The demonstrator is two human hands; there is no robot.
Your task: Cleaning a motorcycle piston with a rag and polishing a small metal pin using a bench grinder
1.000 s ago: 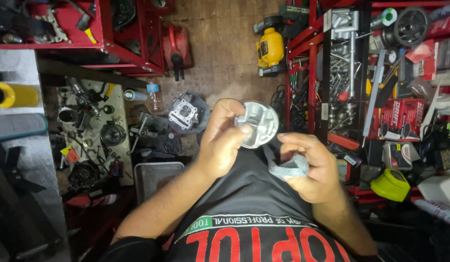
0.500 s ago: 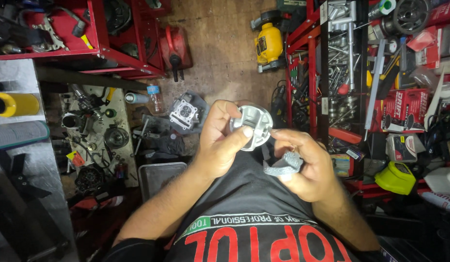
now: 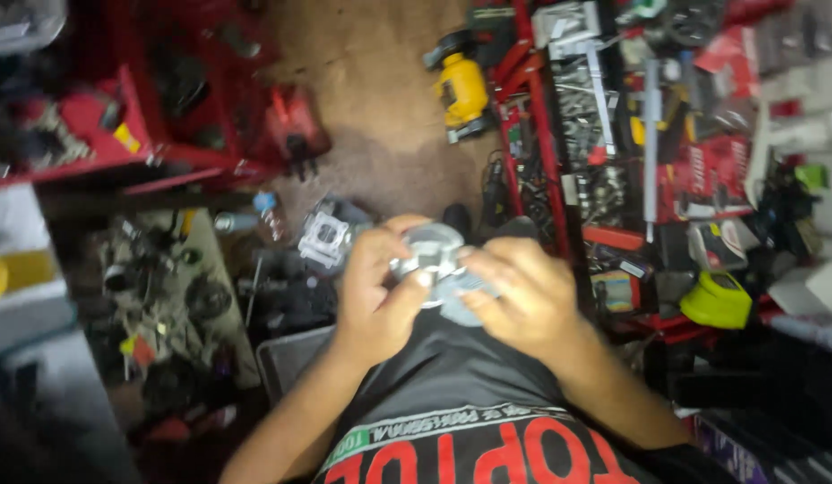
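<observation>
Both hands meet at a silver piston (image 3: 431, 254): the left hand (image 3: 380, 296) clamps its rim for steadiness, while the right hand (image 3: 514, 300) presses a grey rag (image 3: 465, 300) against it.

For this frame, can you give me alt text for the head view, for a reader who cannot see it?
Two bare hands hold a round silvery metal part over the person's lap, left hand gripping its side, right hand pressing a pale cloth against it. Around them lie red tool shelves, a yellow power tool and scattered engine parts; the picture is blurred.

Both hands (image 3: 452, 291) together, fingers (image 3: 393, 255) curled.
</observation>
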